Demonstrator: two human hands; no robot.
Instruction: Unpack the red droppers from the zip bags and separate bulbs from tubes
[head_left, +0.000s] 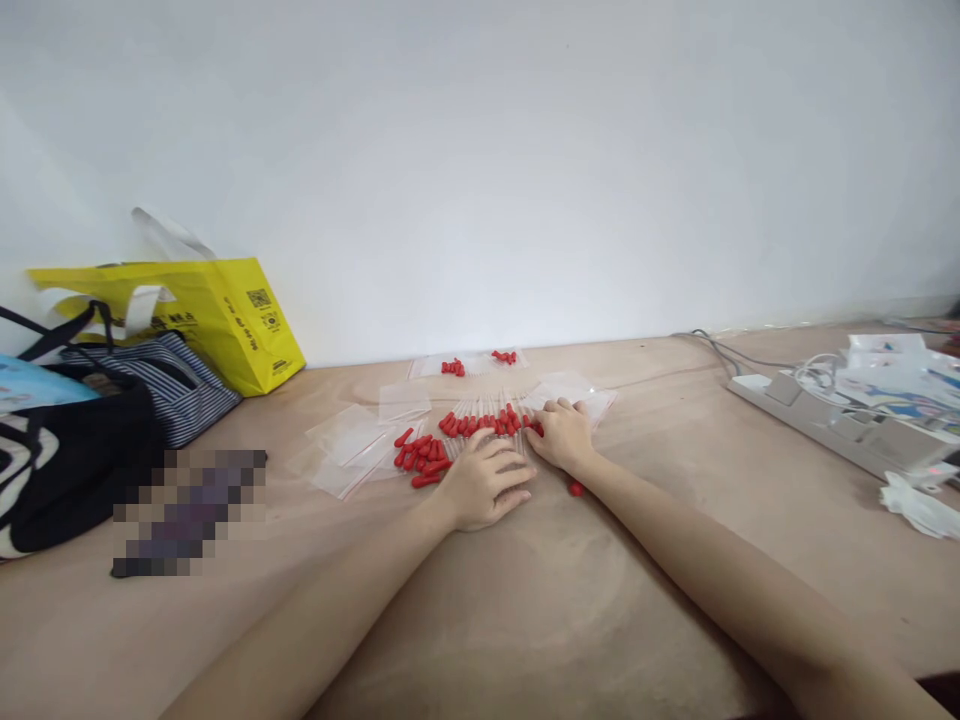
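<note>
Several droppers with red rubber bulbs (480,424) lie side by side in a row on the wooden table, their clear thin tubes pointing toward the wall. My left hand (487,480) rests over the near edge of this row, fingers apart and palm down. At the row's right end is my right hand (564,436), its fingers bent but apart, touching the bulbs there. More red-bulbed droppers (421,456) form a loose pile just left of my left hand. One lone red bulb (576,489) shows beneath my right wrist; the rest of it is hidden.
Clear zip bags (349,450) lie left of the pile, and another bag (574,392) lies behind my right hand. Bagged red droppers (453,368) sit near the wall. A yellow bag (225,320) stands left; a power strip (817,425) with cables lies right.
</note>
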